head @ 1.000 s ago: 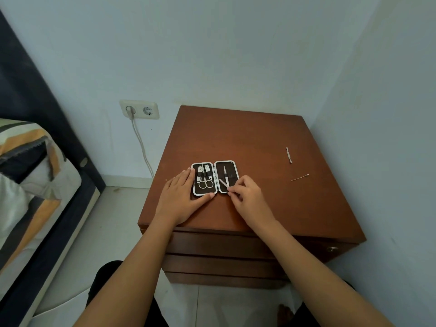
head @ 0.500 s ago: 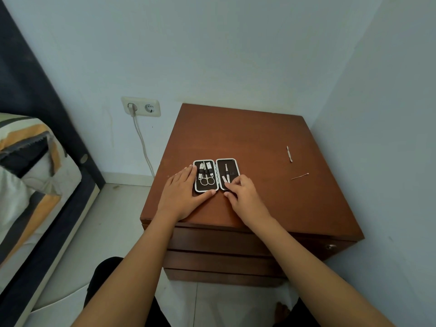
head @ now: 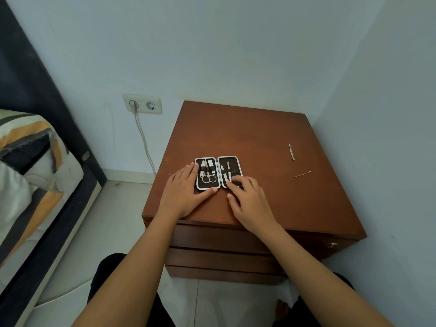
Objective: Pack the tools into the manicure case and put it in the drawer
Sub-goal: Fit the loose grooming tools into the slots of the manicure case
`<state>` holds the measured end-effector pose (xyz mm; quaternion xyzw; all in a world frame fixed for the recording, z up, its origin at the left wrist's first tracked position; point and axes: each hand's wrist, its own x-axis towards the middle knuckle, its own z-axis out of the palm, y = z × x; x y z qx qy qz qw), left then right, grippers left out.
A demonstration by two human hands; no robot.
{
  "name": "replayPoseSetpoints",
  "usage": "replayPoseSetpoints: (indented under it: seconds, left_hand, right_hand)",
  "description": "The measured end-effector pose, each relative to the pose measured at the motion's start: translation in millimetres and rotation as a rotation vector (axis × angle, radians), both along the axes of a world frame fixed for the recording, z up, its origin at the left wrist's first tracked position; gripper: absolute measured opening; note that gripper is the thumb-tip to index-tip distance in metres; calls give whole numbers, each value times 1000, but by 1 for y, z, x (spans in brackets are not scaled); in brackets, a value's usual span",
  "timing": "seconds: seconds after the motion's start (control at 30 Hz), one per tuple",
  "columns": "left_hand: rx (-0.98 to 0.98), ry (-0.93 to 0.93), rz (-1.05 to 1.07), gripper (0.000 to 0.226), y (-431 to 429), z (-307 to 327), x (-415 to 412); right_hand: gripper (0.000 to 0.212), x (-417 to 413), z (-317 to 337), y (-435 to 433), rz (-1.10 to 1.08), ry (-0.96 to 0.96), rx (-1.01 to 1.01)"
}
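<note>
Head view: manicure case is lying open flat on the brown wooden table, toward its near left part, both halves facing up. Left half is holding scissors and two other small metal tools under a strap; right half is holding two slim metal tools, with part of it standing unfilled.

Left hand is resting palm down on the table, fingers together and extended along the outer left edge of the case, thumb lying just below the case's near edge. It is gripping nothing; it is pressing flat against the surface beside the case.

Right hand is resting with its fingers curled loosely over the near corner of the right half, fingertips touching the lining by the tools. Whether a tool is being pinched under those fingertips cannot be told; the thumb is standing apart on the table below the case.

Two loose tools are lying well apart from the case toward the right side of the table: a pale double-ended pusher farther back, and a thin stick-like tool nearer, lying at a slant.

Drawer fronts beneath the tabletop are showing closed.
</note>
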<state>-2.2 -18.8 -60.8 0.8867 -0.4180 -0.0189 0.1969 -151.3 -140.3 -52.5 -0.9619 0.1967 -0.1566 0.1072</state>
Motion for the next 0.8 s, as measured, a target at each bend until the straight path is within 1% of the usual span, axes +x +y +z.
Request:
replayPoseSetpoints:
  seconds: [0.17,0.27,0.33,0.43,0.57,0.8]
  left_hand:
    - [-5,2,-2,89,0,0,0]
    - [10,-8,-4,97,0,0,0]
    - [16,-15,-2,104,0,-1,1]
    - [13,-11,-3,103,0,-2,1]
    - [17,-3,-1,96,0,-2,1]
    - [26,-11,4,103,-1,-5,3]
  right_hand:
    - [39,2,1,0,7,45,2]
    - [41,2,-1,0,9,58,-13]
    - [44,1,-1,1,7,39,-16]
    - [53,1,-3,4,18,5,16]
    - [45,3,-7,2,23,-15,82]
    - [45,1,-9,0,40,-39,150]
